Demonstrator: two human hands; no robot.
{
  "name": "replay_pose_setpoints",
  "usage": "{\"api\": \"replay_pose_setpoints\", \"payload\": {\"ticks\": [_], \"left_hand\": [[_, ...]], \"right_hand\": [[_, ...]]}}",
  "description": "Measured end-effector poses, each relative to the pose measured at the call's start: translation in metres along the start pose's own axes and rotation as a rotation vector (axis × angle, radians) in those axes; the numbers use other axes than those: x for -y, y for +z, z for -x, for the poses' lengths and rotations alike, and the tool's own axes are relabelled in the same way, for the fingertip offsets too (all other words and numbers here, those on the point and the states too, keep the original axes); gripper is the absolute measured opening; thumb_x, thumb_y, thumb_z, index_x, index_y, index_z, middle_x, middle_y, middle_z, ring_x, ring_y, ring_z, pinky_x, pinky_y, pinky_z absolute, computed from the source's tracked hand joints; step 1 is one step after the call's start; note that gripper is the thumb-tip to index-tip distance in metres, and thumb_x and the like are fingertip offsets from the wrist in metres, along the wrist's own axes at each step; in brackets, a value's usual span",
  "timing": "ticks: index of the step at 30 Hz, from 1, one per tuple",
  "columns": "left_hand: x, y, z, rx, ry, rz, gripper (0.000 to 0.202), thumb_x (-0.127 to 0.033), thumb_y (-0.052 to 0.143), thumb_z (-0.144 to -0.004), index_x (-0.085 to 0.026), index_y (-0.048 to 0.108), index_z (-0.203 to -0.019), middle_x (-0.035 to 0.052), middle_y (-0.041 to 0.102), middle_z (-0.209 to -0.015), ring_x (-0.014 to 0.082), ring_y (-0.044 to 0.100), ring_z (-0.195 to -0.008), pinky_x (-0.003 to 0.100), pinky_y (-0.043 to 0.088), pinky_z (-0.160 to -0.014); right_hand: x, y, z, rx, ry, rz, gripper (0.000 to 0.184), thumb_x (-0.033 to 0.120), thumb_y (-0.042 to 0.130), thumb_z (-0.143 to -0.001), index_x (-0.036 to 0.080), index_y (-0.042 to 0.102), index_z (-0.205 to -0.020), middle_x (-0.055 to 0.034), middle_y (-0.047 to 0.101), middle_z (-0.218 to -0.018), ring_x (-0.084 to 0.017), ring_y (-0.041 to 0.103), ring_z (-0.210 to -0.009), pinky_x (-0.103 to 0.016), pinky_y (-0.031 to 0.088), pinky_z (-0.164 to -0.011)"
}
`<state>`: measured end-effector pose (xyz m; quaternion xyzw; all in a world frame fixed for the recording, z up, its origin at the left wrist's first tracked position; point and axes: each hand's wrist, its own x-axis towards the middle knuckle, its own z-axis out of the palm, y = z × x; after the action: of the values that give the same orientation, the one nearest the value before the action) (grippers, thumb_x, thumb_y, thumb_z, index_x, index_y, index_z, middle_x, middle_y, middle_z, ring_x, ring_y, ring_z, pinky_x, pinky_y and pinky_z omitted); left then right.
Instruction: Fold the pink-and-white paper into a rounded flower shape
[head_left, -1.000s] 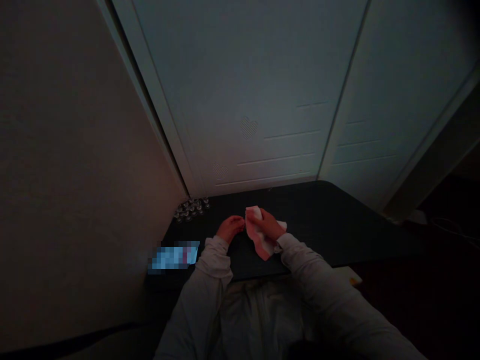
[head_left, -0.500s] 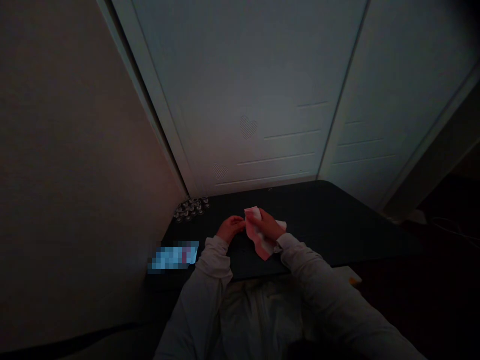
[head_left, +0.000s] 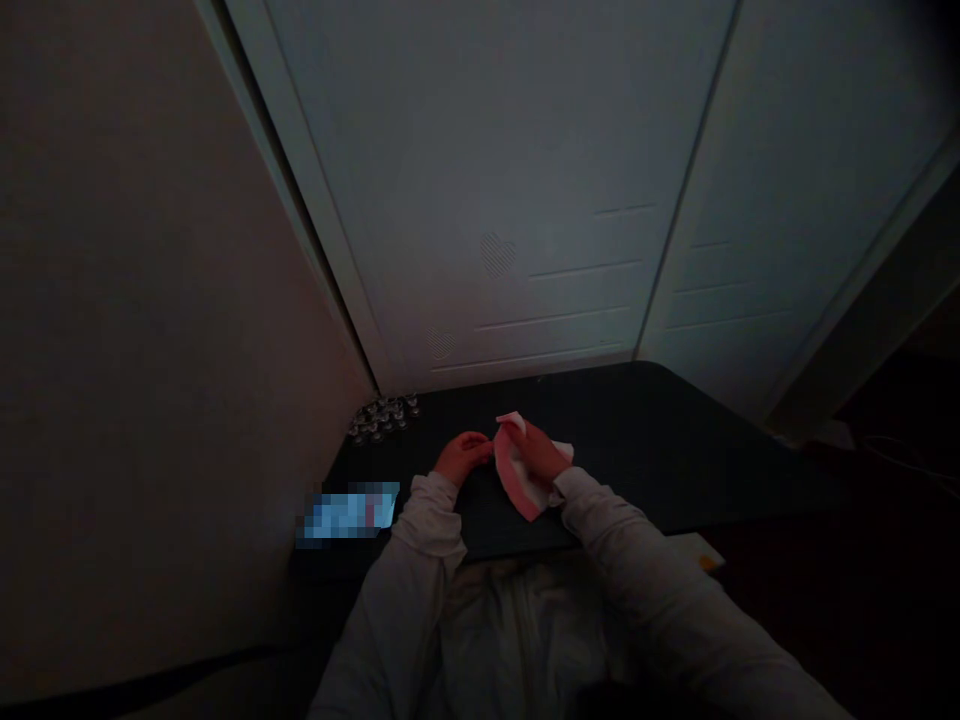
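The room is very dark. My right hand is closed on a pink and white cloth that hangs from it over the dark table. My left hand rests on the table just to the left of the cloth with its fingers curled in; what they hold, if anything, I cannot make out. Both arms wear light sleeves.
A cluster of several small shiny objects sits at the table's back left corner by the wall. A blurred bluish item lies at the left edge. White panelled doors stand behind the table. A small pale object lies low on the right.
My right hand has shifted the cloth slightly, so its top edge sits a little differently. My left hand has stayed in place.
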<state>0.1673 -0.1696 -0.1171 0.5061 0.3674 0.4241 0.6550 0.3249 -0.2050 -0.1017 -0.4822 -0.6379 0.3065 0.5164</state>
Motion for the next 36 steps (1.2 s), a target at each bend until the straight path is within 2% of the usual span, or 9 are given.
{"api": "replay_pose_setpoints", "payload": {"ticks": [15, 23, 36], "left_hand": [[-0.003, 0.002, 0.002, 0.003, -0.015, 0.017, 0.034, -0.024, 0.070, -0.051, -0.012, 0.052, -0.077, 0.0016, 0.058, -0.069, 0.0091, 0.053, -0.059, 0.024, 0.039, -0.058], [-0.003, 0.002, 0.002, 0.007, -0.008, 0.010, 0.034, -0.025, 0.070, -0.050, -0.012, 0.052, -0.076, 0.0012, 0.058, -0.067, 0.0088, 0.052, -0.059, 0.023, 0.039, -0.058], [0.000, -0.001, 0.000, 0.017, 0.022, -0.002, 0.032, -0.024, 0.069, -0.052, -0.012, 0.052, -0.076, 0.0006, 0.056, -0.067, 0.0086, 0.051, -0.059, 0.024, 0.038, -0.058]], "right_hand": [[-0.002, -0.001, -0.001, 0.015, 0.016, 0.030, 0.032, 0.034, 0.031, -0.079, 0.024, 0.052, -0.102, -0.0006, 0.056, -0.090, -0.015, 0.050, -0.085, -0.030, 0.036, -0.081], [-0.002, 0.000, -0.001, 0.010, 0.047, -0.036, 0.037, 0.041, 0.039, -0.076, 0.022, 0.052, -0.104, -0.0029, 0.056, -0.101, -0.017, 0.050, -0.092, -0.031, 0.035, -0.084], [-0.011, 0.001, -0.003, 0.010, 0.122, -0.007, 0.041, 0.047, 0.046, -0.070, 0.016, 0.054, -0.095, -0.0044, 0.059, -0.087, -0.015, 0.052, -0.076, -0.028, 0.040, -0.069]]}}
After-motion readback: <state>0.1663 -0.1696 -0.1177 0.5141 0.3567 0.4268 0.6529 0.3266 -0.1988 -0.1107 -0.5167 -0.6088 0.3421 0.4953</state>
